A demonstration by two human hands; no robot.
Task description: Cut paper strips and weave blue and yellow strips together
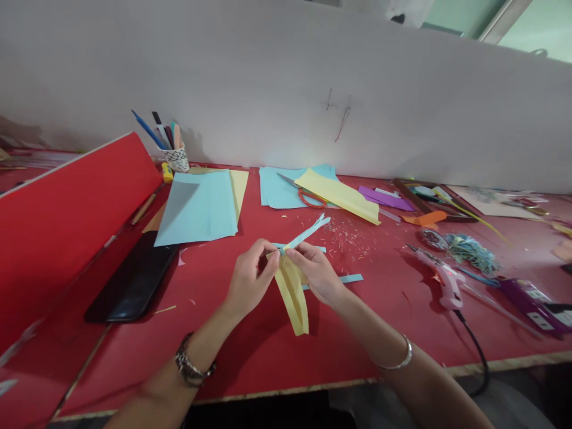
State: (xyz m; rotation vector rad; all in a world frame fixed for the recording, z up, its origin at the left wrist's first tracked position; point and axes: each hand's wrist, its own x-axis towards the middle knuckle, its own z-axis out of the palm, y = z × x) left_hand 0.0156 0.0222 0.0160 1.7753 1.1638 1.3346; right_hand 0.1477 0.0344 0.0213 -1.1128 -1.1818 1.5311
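Note:
Between my two hands, above the red table, is a yellow folded paper strip (292, 292) whose creased tail hangs down toward me. A light blue paper strip (309, 231) crosses it at the pinch and points up to the right. My left hand (251, 275) pinches the joint from the left with thumb and finger. From the other side my right hand (318, 273) pinches the same spot, its thumb on the papers. Another blue strip (351, 279) lies on the table, partly hidden behind my right hand. The exact join is covered by my fingertips.
Blue sheets (196, 205) and a black phone (134, 280) lie left. Orange-handled scissors (311, 199) rest by a yellow paper (342, 193) at the back. Right are a pink glue gun (442, 277) with a cord, tangled threads (471, 251) and a purple box (534, 304).

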